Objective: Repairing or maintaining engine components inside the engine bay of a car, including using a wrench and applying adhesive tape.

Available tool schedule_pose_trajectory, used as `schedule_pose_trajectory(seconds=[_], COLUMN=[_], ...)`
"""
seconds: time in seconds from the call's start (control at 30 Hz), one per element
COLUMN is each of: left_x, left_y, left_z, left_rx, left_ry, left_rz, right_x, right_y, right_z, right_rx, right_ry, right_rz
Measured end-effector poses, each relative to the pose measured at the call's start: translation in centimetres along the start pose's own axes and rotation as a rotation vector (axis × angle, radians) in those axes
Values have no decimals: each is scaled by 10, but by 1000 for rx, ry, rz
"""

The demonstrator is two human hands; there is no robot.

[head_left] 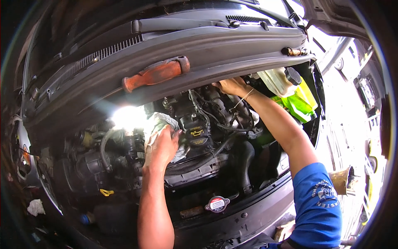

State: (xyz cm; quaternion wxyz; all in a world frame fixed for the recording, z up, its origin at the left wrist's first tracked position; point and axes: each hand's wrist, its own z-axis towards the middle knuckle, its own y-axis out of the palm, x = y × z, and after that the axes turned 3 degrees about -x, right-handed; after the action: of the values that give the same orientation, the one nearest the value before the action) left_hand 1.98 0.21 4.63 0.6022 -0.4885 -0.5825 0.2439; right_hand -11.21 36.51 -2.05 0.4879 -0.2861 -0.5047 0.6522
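Note:
Over the engine, my left hand (161, 145) is closed on a crumpled pale rag (179, 154), which spreads out past the fingers on both sides. It lies just left of the black oil filler cap (198, 135). Deeper in, my right hand (233, 87) reaches to the back of the engine, below the edge of the cowl panel. Its fingers look curled in beside the hoses and wires; the tips, and whatever they grip, are hidden. A strong lamp (129, 117) glares beside the rag and washes out the parts around it.
A screwdriver with a worn red handle (157, 74) rests on the cowl (232, 47). Right of my right forearm are a fluid reservoir (275, 81) and a bright green-yellow packet (302, 101). Toward the front sit a radiator cap (217, 204) and a yellow dipstick loop (106, 192).

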Motion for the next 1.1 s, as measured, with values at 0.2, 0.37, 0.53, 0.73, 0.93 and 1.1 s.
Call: schedule_pose_trajectory(seconds=[0.2, 0.37, 0.53, 0.73, 0.93, 1.1], left_x=[1, -1, -2, 2, -7, -7], left_y=[-2, -3, -1, -4, -1, 3], left_z=[0, 0, 0, -4, -5, -2], left_rx=[24, 10, 11, -10, 12, 40], left_ry=[10, -9, 1, -11, 35, 74], left_rz=[-17, -9, 18, -20, -1, 11], right_x=[0, -9, -3, 16, 23, 42], right_y=[11, 2, 4, 21, 35, 45], right_z=[-2, -4, -2, -4, 2, 0], right_rx=[-35, 105, 94, 101, 13, 113], right_ry=[31, -7, -11, -107, -86, -68], right_rz=[-24, 10, 0, -178, -232, -211])
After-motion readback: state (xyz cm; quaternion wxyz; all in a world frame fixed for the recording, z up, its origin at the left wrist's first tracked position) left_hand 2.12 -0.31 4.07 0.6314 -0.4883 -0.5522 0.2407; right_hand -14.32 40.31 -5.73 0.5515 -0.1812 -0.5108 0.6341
